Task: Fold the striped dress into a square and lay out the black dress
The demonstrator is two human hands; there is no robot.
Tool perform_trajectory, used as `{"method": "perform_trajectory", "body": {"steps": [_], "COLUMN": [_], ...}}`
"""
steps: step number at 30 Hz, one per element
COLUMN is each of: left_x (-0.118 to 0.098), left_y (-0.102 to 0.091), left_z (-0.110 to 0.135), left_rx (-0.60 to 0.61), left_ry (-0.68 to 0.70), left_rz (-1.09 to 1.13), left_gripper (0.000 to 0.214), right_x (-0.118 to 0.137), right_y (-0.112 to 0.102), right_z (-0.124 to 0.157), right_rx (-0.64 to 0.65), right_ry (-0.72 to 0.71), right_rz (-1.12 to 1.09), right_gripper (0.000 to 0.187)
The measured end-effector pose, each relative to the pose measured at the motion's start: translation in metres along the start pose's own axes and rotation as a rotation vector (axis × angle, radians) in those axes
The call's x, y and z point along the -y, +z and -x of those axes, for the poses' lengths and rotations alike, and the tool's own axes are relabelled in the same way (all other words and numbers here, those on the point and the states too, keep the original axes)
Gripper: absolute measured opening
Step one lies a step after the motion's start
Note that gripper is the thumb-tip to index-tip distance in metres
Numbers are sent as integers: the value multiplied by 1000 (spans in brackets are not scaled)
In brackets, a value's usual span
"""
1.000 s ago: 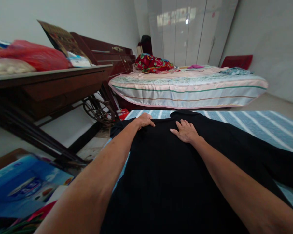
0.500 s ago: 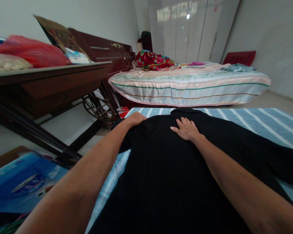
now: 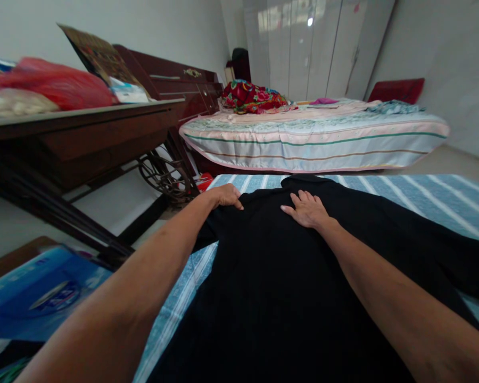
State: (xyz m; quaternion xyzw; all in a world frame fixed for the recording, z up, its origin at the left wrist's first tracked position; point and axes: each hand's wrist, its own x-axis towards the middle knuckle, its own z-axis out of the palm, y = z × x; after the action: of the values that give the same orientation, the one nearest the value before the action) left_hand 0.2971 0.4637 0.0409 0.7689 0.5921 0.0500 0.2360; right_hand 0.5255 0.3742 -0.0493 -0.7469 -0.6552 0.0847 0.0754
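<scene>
A black shirt (image 3: 287,276) lies spread flat on a blue and white striped cloth (image 3: 431,199). My left hand (image 3: 225,196) rests on the shirt's left shoulder by the sleeve, fingers curled onto the fabric. My right hand (image 3: 308,209) lies flat and open on the upper chest of the shirt just below the collar, fingers stretched out. Both forearms reach forward over the garment.
A dark wooden table (image 3: 80,138) with a red bag (image 3: 51,88) stands at the left, an iron treadle frame (image 3: 163,178) beneath it. A bed with striped bedding (image 3: 315,141) stands behind. A blue printed box (image 3: 40,298) lies at the lower left. White wardrobes (image 3: 315,48) line the far wall.
My left hand slid out from the chest to the shirt's left shoulder, then a little back inward. The shirt's left side now uncovers more of the striped cloth. My right hand stayed in place.
</scene>
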Motion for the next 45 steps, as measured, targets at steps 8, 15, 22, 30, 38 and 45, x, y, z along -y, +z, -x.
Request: {"method": "perform_trajectory", "body": {"steps": [8, 15, 22, 30, 38, 45], "left_x": [-10, -14, -20, 37, 16, -1], "left_y": [-8, 5, 50, 63, 71, 80], "left_z": [-7, 15, 60, 67, 106, 132], "left_rx": [-141, -274, -211, -198, 69, 81], "left_ry": [264, 130, 600, 585, 472, 514], "left_rz": [-487, -775, -609, -494, -510, -441], "left_gripper": [14, 45, 28, 46, 55, 59], "right_x": [-1, -1, 0, -1, -4, 6], "right_y": [1, 1, 0, -1, 3, -8], "right_z": [-1, -2, -1, 0, -3, 9], "right_rx": [-13, -3, -11, 11, 13, -80], "right_ry": [-7, -5, -7, -4, 4, 8], "right_rz": [-1, 1, 8, -5, 2, 27], "right_gripper": [77, 77, 77, 77, 78, 71]}}
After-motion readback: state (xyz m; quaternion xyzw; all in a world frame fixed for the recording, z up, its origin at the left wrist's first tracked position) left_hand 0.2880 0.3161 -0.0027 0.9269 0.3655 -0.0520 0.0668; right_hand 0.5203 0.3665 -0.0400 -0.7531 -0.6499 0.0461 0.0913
